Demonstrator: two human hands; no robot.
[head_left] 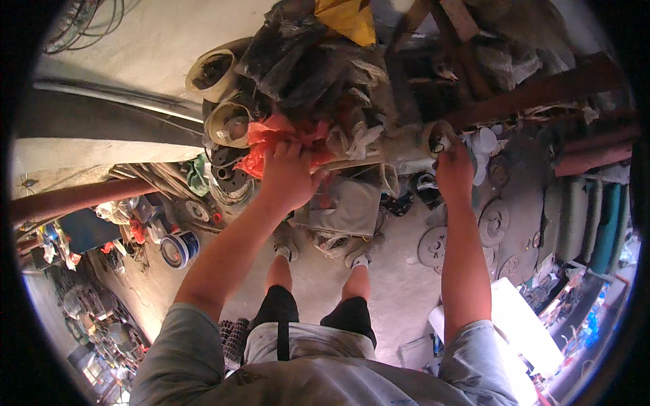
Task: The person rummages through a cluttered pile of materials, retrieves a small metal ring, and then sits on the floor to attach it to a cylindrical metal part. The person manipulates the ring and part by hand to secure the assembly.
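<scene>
My left hand (pixel 290 177) lies on a crumpled red plastic bag (pixel 274 132), its fingers curled into the plastic and the thumb held apart. Farther right, my right hand (pixel 454 170) is closed at the near edge of a pale tube-like container (pixel 428 141) with a round open mouth. Its fingertips are partly hidden there. Whitish crumpled plastic (pixel 355 139) fills the space between my hands. Two more round-mouthed pale containers, an upper one (pixel 191 80) and a lower one (pixel 211 125), stand left of the red bag.
Dark plastic sheeting (pixel 288 71) and a yellow piece (pixel 349 19) are heaped behind. A grey bag (pixel 345 206) hangs or stands before my feet. Round discs (pixel 432 247) lie on the floor at right, a white-and-blue bucket (pixel 179 249) at left. A reddish beam (pixel 535 95) crosses the far right.
</scene>
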